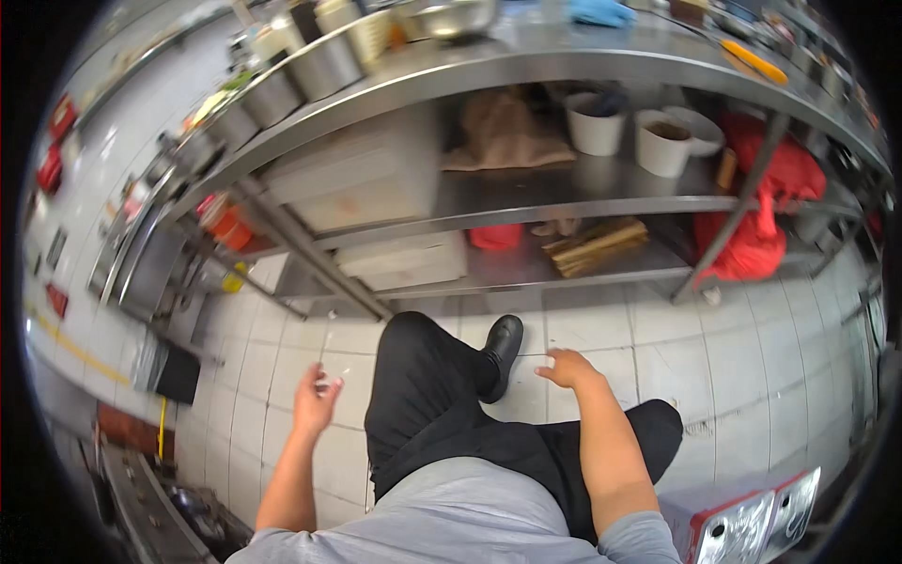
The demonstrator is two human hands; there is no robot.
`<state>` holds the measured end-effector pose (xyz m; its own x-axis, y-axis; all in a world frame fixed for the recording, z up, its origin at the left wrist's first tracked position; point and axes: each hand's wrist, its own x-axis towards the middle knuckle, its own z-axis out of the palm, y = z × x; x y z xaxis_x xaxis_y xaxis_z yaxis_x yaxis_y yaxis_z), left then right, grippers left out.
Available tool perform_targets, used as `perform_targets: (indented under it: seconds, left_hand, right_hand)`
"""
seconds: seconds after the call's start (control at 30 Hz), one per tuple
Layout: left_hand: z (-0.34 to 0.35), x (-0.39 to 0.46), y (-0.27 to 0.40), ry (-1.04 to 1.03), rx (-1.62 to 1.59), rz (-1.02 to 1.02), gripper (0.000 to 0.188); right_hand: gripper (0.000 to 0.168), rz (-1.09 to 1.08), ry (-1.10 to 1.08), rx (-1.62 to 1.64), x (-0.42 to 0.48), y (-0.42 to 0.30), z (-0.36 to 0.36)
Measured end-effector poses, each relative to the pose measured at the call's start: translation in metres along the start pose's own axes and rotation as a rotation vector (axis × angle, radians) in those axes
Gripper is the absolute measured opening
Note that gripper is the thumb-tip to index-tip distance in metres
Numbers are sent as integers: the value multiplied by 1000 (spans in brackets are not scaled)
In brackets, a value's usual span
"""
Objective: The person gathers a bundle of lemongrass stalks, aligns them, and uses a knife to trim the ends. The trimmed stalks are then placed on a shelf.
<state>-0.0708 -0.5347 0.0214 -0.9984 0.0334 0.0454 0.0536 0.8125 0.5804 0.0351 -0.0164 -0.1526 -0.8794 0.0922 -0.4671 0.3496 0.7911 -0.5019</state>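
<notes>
My left hand (317, 402) hangs in the air left of my bent knee, thumb apart from the curled fingers, with nothing in it. My right hand (565, 368) is over the tiled floor (592, 324), just right of my black shoe (503, 345). It is bare too, its thumb spread from the fingers. Before me stands a stainless steel worktable (493, 74) with shelves below. Neither hand touches it. White boxes (352, 176) fill the left of the shelves. A brown cloth or sack (511, 134) lies beside them, and white buckets (662, 144) stand farther right.
Red plastic bags (743, 240) bulge out at the worktable's right leg. An orange-handled tool (754, 62) and a blue cloth (599, 13) lie on top. Metal containers (324, 67) line the left edge. Metal tins (733, 529) stand at lower right; a black bin (178, 375) stands left.
</notes>
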Motion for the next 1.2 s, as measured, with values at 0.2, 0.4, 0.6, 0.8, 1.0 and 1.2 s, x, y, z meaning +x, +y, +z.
perform_targets:
  seconds: [0.2,0.4,0.6,0.8,1.0,1.2]
  left_hand:
    - [57,-93,-100,-519,-183,-430,84]
    - [58,-133,-127,-262,-1179,-975,79]
    - [30,-120,-133,70,-741,-616,73]
    - [-26,-48,-68,269,-201,-42,62]
    - [-26,13,-50,210,147,-68,67]
    - [-21,41,-50,192,109,-93,67]
  right_hand:
    - [89,34,-401,-289,13,30,68]
    - [89,236,-250,31,8,-20,47]
    - [73,-155,-269,-539,47,-180,20]
    - [62,-736,40,-154,-14,-304,-49]
    - [70,-34,-443,-395,34,-212,-43]
    - [84,-223,-253,-52,113,-220,-47]
